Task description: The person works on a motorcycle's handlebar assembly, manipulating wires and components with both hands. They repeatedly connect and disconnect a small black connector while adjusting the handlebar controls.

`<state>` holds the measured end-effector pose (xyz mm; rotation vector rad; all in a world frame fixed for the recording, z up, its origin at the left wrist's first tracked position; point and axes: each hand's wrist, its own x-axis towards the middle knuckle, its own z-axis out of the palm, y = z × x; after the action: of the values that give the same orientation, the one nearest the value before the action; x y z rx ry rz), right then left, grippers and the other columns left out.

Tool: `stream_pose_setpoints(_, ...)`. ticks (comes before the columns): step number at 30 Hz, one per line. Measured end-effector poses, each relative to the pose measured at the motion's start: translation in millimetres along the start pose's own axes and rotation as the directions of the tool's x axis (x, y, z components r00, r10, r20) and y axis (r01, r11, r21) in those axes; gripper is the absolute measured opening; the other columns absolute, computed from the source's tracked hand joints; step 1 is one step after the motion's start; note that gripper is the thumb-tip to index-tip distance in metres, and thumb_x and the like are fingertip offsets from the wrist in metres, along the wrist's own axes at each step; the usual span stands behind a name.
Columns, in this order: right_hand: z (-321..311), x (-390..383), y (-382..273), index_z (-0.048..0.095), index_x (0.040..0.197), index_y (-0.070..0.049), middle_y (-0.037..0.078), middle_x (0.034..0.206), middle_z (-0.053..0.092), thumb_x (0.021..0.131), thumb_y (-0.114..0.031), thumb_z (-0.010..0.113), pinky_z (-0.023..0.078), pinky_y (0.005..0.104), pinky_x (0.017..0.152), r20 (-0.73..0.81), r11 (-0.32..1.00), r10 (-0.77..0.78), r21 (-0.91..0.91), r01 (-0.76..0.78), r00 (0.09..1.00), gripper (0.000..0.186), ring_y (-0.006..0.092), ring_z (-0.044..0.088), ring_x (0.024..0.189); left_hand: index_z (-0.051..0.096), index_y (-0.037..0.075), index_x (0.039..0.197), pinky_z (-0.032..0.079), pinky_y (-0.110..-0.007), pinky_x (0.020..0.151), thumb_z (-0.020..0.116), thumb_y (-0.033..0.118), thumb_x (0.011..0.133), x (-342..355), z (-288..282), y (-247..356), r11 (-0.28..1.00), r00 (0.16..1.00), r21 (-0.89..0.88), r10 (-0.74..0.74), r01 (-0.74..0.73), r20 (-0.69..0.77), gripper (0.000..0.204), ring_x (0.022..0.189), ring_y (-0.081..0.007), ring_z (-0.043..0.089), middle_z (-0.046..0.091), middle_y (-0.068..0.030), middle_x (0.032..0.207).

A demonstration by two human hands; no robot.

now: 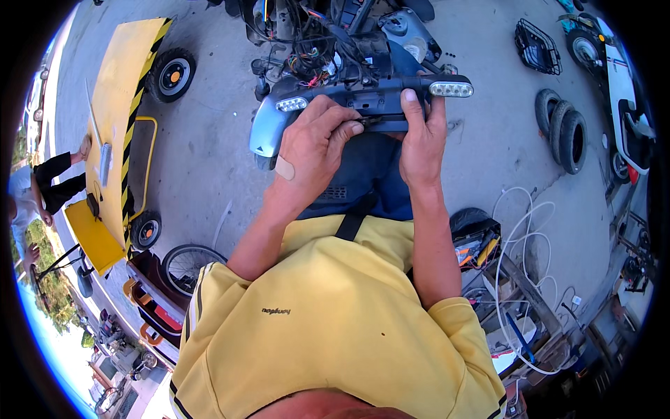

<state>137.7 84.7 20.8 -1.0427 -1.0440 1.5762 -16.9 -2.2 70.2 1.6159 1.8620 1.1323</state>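
A dark plastic lamp bracket (373, 100) spans the space before me. It carries one clear LED lamp (291, 104) at its left end and another LED lamp (451, 89) at its right. My right hand (423, 143) grips the bracket near its right end, thumb on the front, fingers behind. With fingers curled, my left hand (307, 150) pinches at the bracket's lower edge; whatever lies between thumb and forefinger is too small to make out. A plaster sticks to that wrist. A silver-blue body panel (267, 129) lies left of the bracket.
Beyond the bracket stands a partly stripped vehicle with tangled wiring (310, 59). A yellow cart (118, 77) is at left, with a person beside it. Tyres (572, 140), a black wire basket (537, 47) and a scooter (621, 84) are at right. A white hose (499, 279) coils near my right elbow.
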Motion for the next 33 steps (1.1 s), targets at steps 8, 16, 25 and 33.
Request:
stream_pose_setpoints(8,9,12,-52,0.05,0.146,-0.009,0.008,0.119,0.068,0.105,-0.027,0.06,0.067,0.0325,0.069,0.111,0.966,0.259,-0.048,-0.255,0.96,0.046,0.0165,0.075,0.095,0.074,-0.001,0.111,0.045,-0.023,0.061,0.073,0.02,0.103,32,-22,-17,0.762,0.916,-0.508,-0.335,0.402,0.221,0.023,0.067,-0.0061,0.053,0.06,0.0016,0.076)
stream_pose_setpoints(16,4,19,-64,0.055,0.133,-0.008,0.009,0.112,0.071,0.105,-0.031,0.06,0.068,0.0365,0.07,0.185,0.93,0.35,0.053,-0.365,0.918,0.037,0.0199,0.075,0.095,0.075,-0.001,0.109,0.046,-0.024,0.061,0.072,0.021,0.103,48,-39,-10,0.617,0.884,-0.641,-0.401,0.456,0.242,0.023,0.067,-0.0066,0.054,0.062,0.0015,0.078)
stream_pose_setpoints(25,2,20,-64,0.053,0.13,-0.007,0.011,0.112,0.07,0.105,-0.035,0.06,0.068,0.0391,0.073,0.207,0.903,0.393,0.097,-0.418,0.896,0.038,0.0235,0.074,0.095,0.072,-0.004,0.113,0.051,-0.025,0.06,0.07,0.021,0.105,46,-44,-18,0.462,0.855,-0.75,-0.445,0.474,0.266,0.026,0.069,-0.0096,0.061,0.066,-0.0032,0.083)
stream_pose_setpoints(33,-3,19,-57,0.054,0.133,-0.004,0.015,0.116,0.071,0.107,-0.03,0.057,0.069,0.0403,0.074,0.167,0.882,0.416,0.166,-0.441,0.894,0.037,0.0264,0.075,0.098,0.068,-0.004,0.116,0.06,-0.023,0.064,0.066,0.014,0.106,35,-56,-36,0.129,0.854,-0.969,-0.507,0.212,0.119,0.021,0.079,-0.0152,0.072,0.073,-0.0123,0.096)
